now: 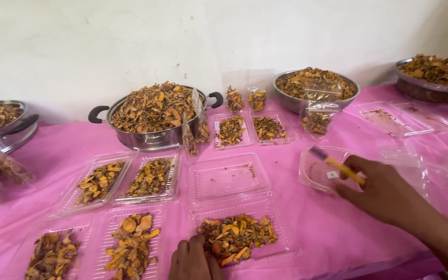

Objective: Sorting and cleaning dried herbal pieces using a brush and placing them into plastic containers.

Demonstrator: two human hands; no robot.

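A table under a pink cloth (327,233) carries everything. The landmark is the handled pot (154,116) heaped with dried orange-brown pieces. In front of it lie clear trays (125,179) of the same pieces, and one nearly empty tray (227,179). Right of the pot stand small filled bags (234,98), then two bowls (316,88). Left of it sits another pot (6,124).

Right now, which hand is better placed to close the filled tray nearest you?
Probably the left hand: it rests on that filled tray. The right hand holds a yellow-handled tool further off.
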